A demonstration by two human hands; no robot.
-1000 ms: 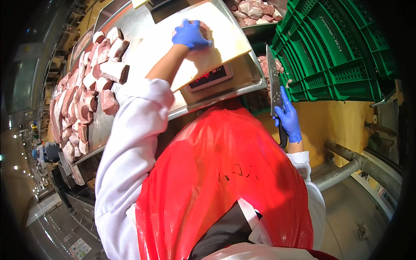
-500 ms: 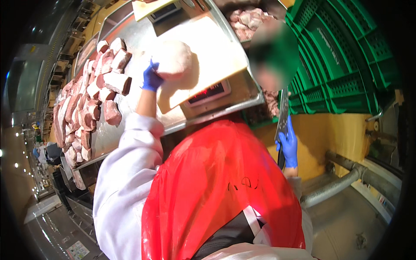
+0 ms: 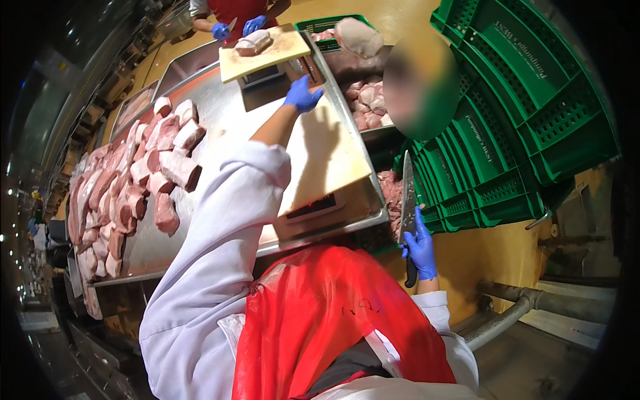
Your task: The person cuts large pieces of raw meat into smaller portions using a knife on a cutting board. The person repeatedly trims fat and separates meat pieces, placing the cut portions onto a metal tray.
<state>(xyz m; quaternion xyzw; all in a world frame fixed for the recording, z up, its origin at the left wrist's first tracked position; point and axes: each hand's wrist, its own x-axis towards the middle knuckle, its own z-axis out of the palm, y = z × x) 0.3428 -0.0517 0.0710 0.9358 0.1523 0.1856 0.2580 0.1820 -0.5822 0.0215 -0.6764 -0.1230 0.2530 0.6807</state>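
Above the white cutting board [image 3: 343, 157], my left hand [image 3: 303, 95] is stretched out with its fingers apart and nothing in it. Up and to the right of it, away from the fingers, is a large pale slab of meat [image 3: 359, 37], over the far end of the metal tub; whether it is in the air or resting there I cannot tell. On the right, beside the table, my right hand [image 3: 420, 247] grips a long knife [image 3: 408, 193] by its black handle, blade pointing up and away. Both hands wear blue gloves.
Many cut meat pieces [image 3: 120, 190] are piled on the metal table's left. A scale [image 3: 313, 207] is partly under the board. Meat chunks [image 3: 367, 103] fill the tub at right. Green crates [image 3: 480, 147] stand beyond. Across the table, a co-worker's gloved hands [image 3: 255, 25] are near another board.
My left hand has let go of the pale meat slab and swung up and right; the slab is now beyond it. The knife stays in my right hand. The view has shifted, showing the co-worker.
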